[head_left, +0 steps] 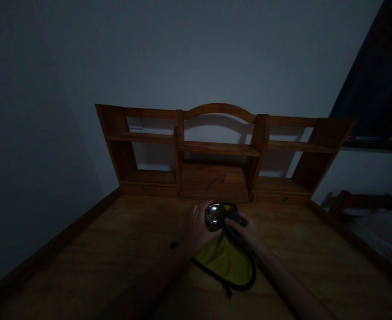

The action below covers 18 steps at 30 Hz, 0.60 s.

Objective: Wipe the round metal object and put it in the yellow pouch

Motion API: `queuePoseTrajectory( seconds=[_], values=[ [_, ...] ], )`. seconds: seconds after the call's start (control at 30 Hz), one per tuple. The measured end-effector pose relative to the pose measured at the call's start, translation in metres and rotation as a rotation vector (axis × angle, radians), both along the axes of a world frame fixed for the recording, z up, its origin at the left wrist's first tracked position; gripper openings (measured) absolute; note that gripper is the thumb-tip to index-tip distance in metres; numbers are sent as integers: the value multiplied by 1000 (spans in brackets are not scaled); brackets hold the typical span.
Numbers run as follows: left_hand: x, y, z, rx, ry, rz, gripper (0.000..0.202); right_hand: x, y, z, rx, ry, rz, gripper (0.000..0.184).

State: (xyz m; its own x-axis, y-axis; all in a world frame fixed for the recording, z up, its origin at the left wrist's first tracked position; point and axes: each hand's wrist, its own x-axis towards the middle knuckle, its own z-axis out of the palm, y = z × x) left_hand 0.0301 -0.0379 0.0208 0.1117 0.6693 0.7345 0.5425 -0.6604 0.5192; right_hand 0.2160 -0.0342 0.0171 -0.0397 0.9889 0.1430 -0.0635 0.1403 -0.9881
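Observation:
Near the back of the wooden desktop (122,249), my left hand (198,226) is closed around a shiny round metal bowl (215,216), whose surface catches a bright reflection. A yellow-green fabric pouch (227,260) with black edging hangs below and to the right of the bowl. Its dark grey flap or lining lies against the bowl's right side. My right hand (247,229) pinches that dark edge with thumb and fingers. Whether the bowl sits partly inside the pouch I cannot tell in the dim light. A short black cord end hangs from the pouch's lower edge.
A wooden shelf unit (220,148) with several compartments stands along the back of the desk against a pale wall (196,53). A small dark object (174,245) lies left of my left hand. Dark raised edging (349,240) runs down the desk's right side.

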Motion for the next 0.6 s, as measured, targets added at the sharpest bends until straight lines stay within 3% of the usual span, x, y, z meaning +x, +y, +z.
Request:
queuePoseTrajectory(
  seconds=[0.6],
  values=[
    [-1,-3,3,-12,14,2,76,1,5,-8,-23,24,-19,46]
  ],
)
